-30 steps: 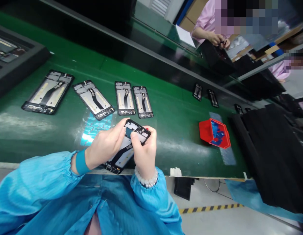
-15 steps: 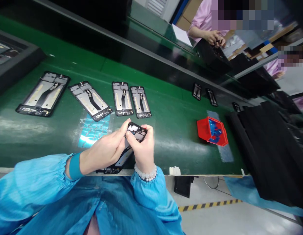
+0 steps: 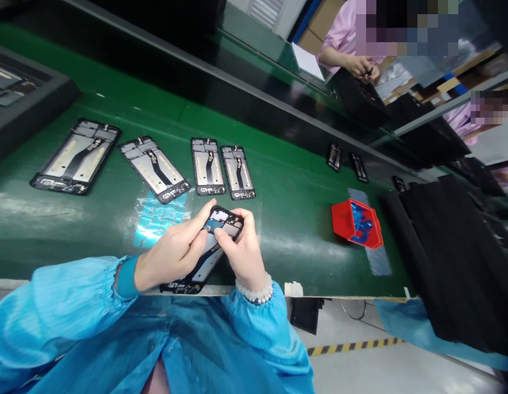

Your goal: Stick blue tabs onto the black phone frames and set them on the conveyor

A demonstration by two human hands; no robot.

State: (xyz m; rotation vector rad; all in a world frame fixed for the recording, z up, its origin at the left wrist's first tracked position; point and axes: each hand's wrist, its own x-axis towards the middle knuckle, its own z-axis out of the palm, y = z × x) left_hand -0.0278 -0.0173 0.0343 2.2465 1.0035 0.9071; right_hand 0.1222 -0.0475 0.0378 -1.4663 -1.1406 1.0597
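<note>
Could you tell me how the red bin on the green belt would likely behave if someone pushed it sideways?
The red bin looks like thin plastic holding only small blue pieces, so it is probably light. On the smooth green belt it would likely slide rather than grip. It already sits tilted, so a push near its rim might tip it and spill the pieces.

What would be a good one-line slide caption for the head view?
Both hands, left hand and right hand, hold a black phone frame above the green conveyor belt.

Phone frame (image 3: 208,249) in both hands
</note>
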